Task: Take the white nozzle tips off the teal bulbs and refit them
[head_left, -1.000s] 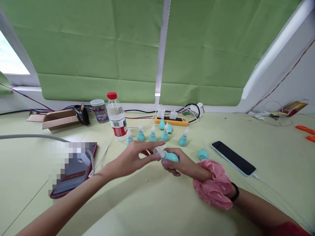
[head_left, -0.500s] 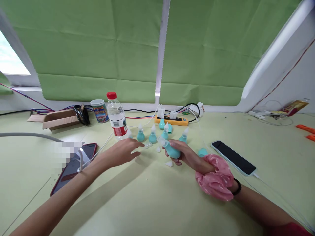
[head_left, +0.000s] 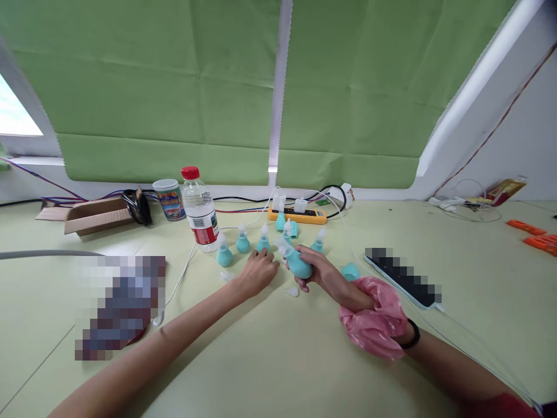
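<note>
My right hand (head_left: 319, 270) is wrapped round a teal nasal aspirator bulb (head_left: 299, 264), tilted so its clear neck points up and left. My left hand (head_left: 260, 271) is down on the table just left of it, fingers curled together; whatever lies under the fingertips is hidden. Behind the hands stand several more teal bulbs with clear nozzles, one of them a bulb (head_left: 224, 255) left of my left hand. A small clear piece (head_left: 226, 276) lies beside my left wrist, and a whitish tip (head_left: 292, 292) lies below the held bulb.
A water bottle (head_left: 200, 212) with a red cap stands behind left, near a printed can (head_left: 169, 200) and an open cardboard box (head_left: 100, 216). A yellow power strip (head_left: 300, 215) lies at the back. Phones with cables lie on both sides; a loose teal bulb (head_left: 350, 271) sits right.
My left hand has moved right, toward the held bulb, and its fingers have closed down over the spot where a small clear tip lay. My right hand keeps its hold. The view has shifted slightly.
</note>
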`<action>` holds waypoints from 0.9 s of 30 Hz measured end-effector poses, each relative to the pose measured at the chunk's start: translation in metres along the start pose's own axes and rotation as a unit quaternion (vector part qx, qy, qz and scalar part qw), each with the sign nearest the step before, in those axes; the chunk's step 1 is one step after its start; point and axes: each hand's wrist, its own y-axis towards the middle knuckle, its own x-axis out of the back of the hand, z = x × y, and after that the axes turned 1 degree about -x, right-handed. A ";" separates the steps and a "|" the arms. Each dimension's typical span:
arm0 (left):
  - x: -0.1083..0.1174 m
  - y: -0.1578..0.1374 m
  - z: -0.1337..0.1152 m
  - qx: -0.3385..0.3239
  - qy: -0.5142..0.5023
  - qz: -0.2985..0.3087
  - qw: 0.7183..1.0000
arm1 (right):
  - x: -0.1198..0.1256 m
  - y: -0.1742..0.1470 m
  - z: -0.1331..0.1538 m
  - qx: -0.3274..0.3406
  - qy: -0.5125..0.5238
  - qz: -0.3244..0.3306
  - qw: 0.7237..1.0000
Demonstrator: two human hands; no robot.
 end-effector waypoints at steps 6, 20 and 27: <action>0.054 0.003 -0.016 0.081 -0.215 -0.097 0.968 | 0.003 -0.003 -0.002 -0.008 -0.063 0.007 0.998; 0.069 -0.002 -0.046 0.140 -0.565 -0.070 0.810 | -0.013 -0.019 0.012 0.118 -0.308 -0.108 0.938; 0.069 -0.004 -0.049 0.143 -0.515 -0.100 0.839 | -0.014 -0.020 0.012 0.209 -0.504 -0.155 0.824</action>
